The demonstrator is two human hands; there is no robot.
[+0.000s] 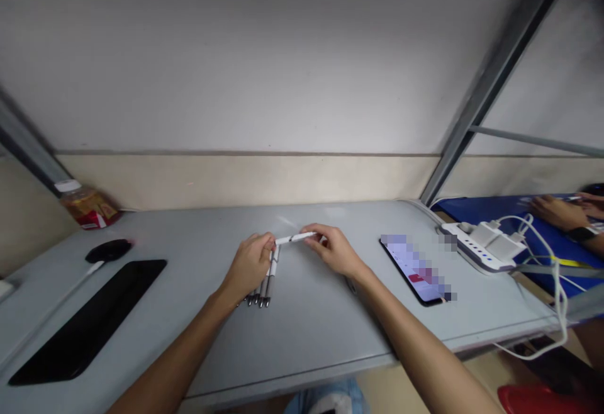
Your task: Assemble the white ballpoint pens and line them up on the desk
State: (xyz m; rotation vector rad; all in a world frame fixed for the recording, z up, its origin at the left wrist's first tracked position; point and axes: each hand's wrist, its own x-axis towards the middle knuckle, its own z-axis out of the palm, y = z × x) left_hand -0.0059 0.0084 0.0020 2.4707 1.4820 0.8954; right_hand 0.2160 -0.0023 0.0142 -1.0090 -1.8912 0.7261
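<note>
A white pen is held level just above the desk, one end in each hand. My left hand pinches its left end, and my right hand has thumb and fingers closed on its right end. Below and partly behind my left hand lie several pens side by side, white and grey with silvery tips pointing toward me. My left hand and wrist hide part of that group. A small dark object shows beside my right wrist, mostly covered by it.
The grey desk carries a black tablet-like slab, a black mouse with a white cable, and a bottle on the left. To the right are a lit phone and a power strip. Another person's hand is at the far right.
</note>
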